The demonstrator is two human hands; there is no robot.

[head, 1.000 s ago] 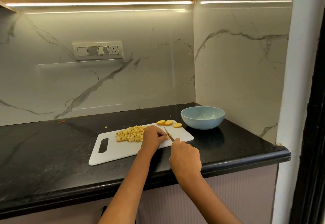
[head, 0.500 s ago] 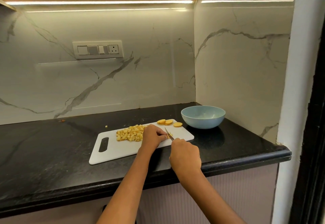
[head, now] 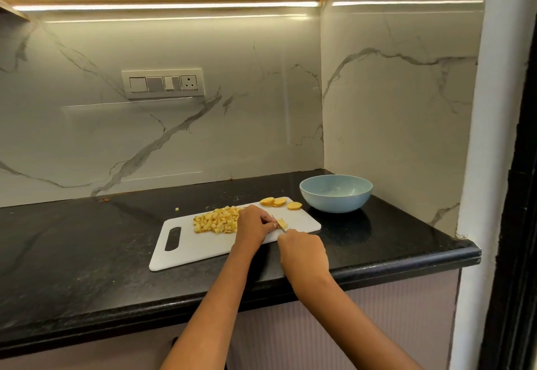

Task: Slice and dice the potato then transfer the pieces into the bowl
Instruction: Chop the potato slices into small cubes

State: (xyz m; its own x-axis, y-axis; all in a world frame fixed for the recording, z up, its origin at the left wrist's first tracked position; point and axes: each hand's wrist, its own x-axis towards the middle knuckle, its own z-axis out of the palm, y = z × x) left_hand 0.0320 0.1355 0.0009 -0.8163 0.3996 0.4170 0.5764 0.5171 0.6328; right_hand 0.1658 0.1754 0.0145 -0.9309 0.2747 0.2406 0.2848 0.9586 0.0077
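A white cutting board (head: 200, 249) lies on the black counter. A pile of diced potato (head: 216, 220) sits on its middle, and three round potato slices (head: 279, 202) lie at its far right corner. My left hand (head: 252, 225) has its fingers curled on a small potato piece (head: 282, 222) on the board. My right hand (head: 303, 253) grips a knife (head: 278, 222) whose thin blade lies against that piece; the handle is hidden in my fist. A light blue bowl (head: 336, 196) stands to the right of the board, with nothing seen inside.
The black counter (head: 72, 253) ends at a rounded front edge near me and meets marble walls behind and on the right. A single stray potato bit (head: 176, 209) lies on the counter behind the board. A switch panel (head: 162, 83) is on the back wall.
The knife blade has worked a little along the potato piece under my left hand. More of the cut yellow piece shows to the right of my fingers. Both hands stay in place.
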